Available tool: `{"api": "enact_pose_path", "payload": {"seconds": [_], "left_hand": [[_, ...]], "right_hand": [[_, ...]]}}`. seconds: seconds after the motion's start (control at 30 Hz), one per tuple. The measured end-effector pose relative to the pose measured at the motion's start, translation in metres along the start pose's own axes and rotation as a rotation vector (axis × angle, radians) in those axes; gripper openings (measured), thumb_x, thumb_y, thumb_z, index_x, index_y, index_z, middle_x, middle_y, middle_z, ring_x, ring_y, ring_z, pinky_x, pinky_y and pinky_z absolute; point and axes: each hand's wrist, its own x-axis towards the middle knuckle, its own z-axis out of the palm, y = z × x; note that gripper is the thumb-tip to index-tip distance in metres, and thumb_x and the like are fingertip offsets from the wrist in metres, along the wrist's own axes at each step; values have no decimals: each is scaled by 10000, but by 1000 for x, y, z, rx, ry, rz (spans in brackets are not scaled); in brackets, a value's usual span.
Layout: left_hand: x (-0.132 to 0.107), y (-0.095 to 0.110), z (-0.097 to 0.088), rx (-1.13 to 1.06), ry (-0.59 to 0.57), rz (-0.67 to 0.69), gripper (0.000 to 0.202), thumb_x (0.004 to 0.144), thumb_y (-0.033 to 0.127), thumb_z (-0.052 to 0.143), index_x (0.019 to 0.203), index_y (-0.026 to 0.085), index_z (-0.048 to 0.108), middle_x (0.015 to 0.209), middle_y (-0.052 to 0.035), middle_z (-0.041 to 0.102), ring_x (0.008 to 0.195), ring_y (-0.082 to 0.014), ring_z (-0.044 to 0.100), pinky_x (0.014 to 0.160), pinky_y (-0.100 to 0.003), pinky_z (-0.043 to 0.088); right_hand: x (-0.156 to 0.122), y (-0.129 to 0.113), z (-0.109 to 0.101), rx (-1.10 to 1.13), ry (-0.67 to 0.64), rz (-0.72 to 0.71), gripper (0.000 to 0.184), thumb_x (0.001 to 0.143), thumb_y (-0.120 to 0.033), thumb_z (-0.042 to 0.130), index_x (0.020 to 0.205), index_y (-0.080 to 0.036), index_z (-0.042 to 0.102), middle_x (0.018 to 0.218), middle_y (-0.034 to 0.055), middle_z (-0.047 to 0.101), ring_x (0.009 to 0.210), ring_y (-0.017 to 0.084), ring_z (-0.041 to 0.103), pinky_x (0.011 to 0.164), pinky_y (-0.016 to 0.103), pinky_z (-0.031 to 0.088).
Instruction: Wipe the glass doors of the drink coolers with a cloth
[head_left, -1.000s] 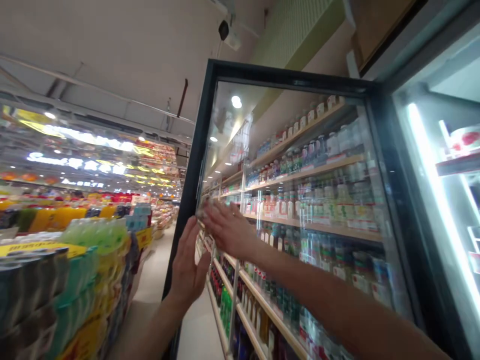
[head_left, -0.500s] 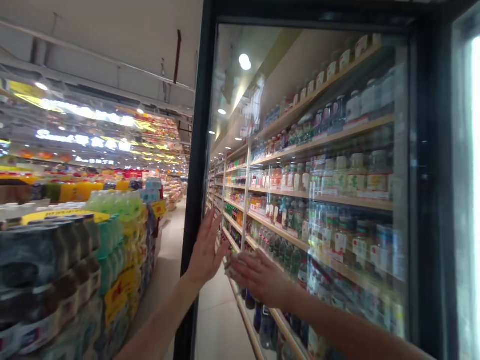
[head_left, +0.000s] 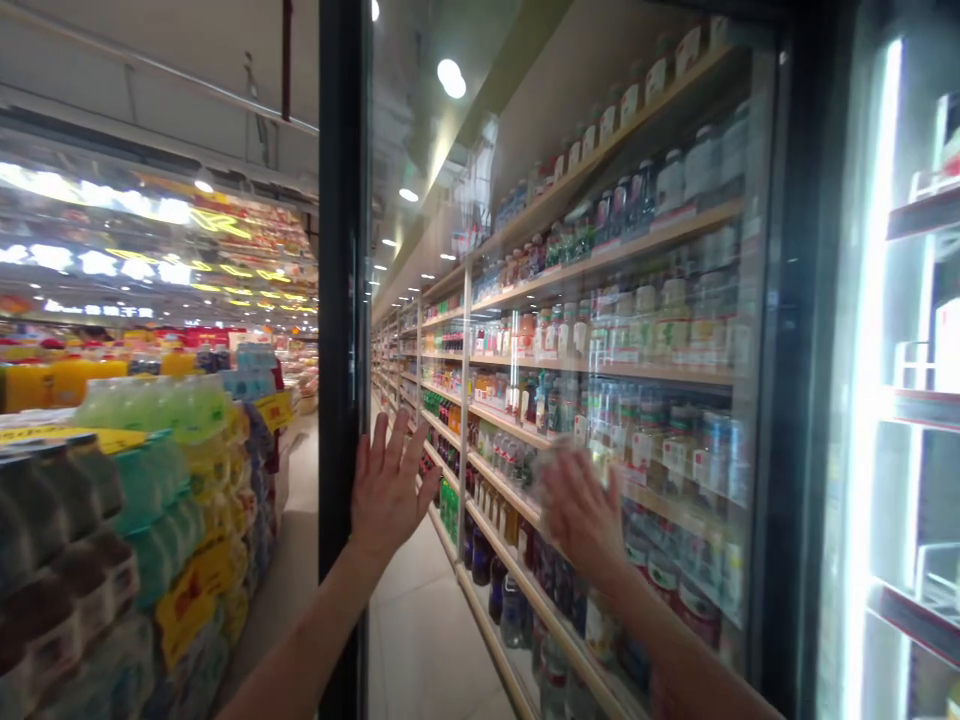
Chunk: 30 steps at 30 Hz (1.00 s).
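A glass door [head_left: 517, 130] with a dark frame stands in front of me, swung out from a lit cooler. Spread against the glass beside the frame's left upright [head_left: 341, 300] is my left hand [head_left: 386, 490], fingers apart and holding nothing. My right hand [head_left: 589, 510] lies against the middle of the pane, smeared by motion. Under its fingers shows a pale, crumpled cloth [head_left: 549, 495], partly hidden by the hand.
Shelves of bottled drinks [head_left: 525, 430] show in the glass. On the right, the cooler's bright light strip [head_left: 874, 360] and racks [head_left: 930, 410] are visible. Stacked drink packs [head_left: 150, 500] line the left, along a pale floor aisle [head_left: 300, 480].
My right hand has swept right and slightly up across the glass with the cloth, away from my left hand. The view has turned right, showing more of the cooler. My left hand stays by the frame.
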Motion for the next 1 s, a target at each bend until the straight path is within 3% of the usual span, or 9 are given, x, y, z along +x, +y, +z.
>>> {"api": "enact_pose_path", "payload": {"seconds": [0.07, 0.13, 0.33, 0.4, 0.53, 0.6, 0.73, 0.9, 1.0], "left_hand": [[0, -2, 1, -7, 1, -4, 657, 845, 346, 515, 1419, 201, 232, 1432, -140, 342, 1381, -268, 161, 1097, -460, 199], [1, 0, 2, -20, 4, -7, 673, 843, 345, 520, 1425, 215, 209, 1438, -134, 333, 1379, -270, 166, 1097, -469, 198], [2, 33, 4, -62, 8, -94, 700, 850, 341, 514, 1434, 202, 156, 1480, -151, 215, 1383, -296, 128, 1094, -527, 154], [1, 45, 4, -56, 24, -72, 706, 838, 360, 534, 1430, 208, 180, 1471, -144, 243, 1381, -295, 140, 1099, -530, 131], [0, 54, 4, -43, 36, -58, 722, 818, 363, 561, 1424, 202, 204, 1445, -144, 305, 1377, -291, 158, 1104, -522, 111], [0, 52, 4, -46, 44, -63, 718, 818, 366, 561, 1422, 198, 212, 1442, -146, 309, 1378, -290, 155, 1104, -521, 108], [0, 48, 8, -62, 45, -75, 706, 819, 373, 556, 1419, 204, 224, 1442, -142, 310, 1377, -290, 162, 1101, -523, 119], [0, 49, 11, -83, 54, -71, 711, 815, 343, 560, 1421, 213, 212, 1441, -133, 316, 1373, -285, 183, 1102, -513, 125], [-1, 48, 12, -99, 56, -89, 708, 813, 357, 562, 1419, 229, 219, 1448, -123, 306, 1372, -286, 187, 1105, -511, 112]], "right_hand": [[5, 26, -2, -105, 120, 356, 510, 874, -278, 385, 1380, -223, 345, 1430, 129, 361, 1358, 296, 239, 1052, 596, 157], [16, 29, -2, -136, 200, 518, 546, 879, -286, 360, 1412, -198, 280, 1461, 157, 288, 1359, 324, 222, 1025, 617, 191], [26, -27, 12, 30, 33, 0, 450, 835, -248, 452, 1282, -300, 465, 1375, 46, 450, 1355, 248, 257, 1096, 515, 134], [20, -8, 9, -28, 100, 95, 445, 848, -243, 433, 1291, -287, 451, 1375, 67, 448, 1346, 242, 279, 1089, 524, 139], [16, 35, 0, -145, 256, 533, 506, 886, -282, 358, 1387, -219, 318, 1454, 150, 306, 1356, 286, 245, 1039, 581, 201], [17, 29, 0, -127, 232, 475, 509, 878, -271, 369, 1383, -222, 331, 1467, 139, 282, 1367, 288, 215, 1045, 568, 205], [14, 16, -2, -60, 25, 62, 480, 835, -224, 437, 1308, -305, 436, 1423, 55, 382, 1362, 253, 242, 1085, 524, 161], [14, 41, -8, -197, 203, 524, 512, 877, -266, 360, 1386, -219, 325, 1453, 155, 302, 1352, 297, 245, 1019, 599, 225], [16, 23, -2, -118, 95, 316, 506, 867, -249, 381, 1372, -240, 348, 1458, 125, 300, 1375, 283, 193, 1049, 565, 210]]}}
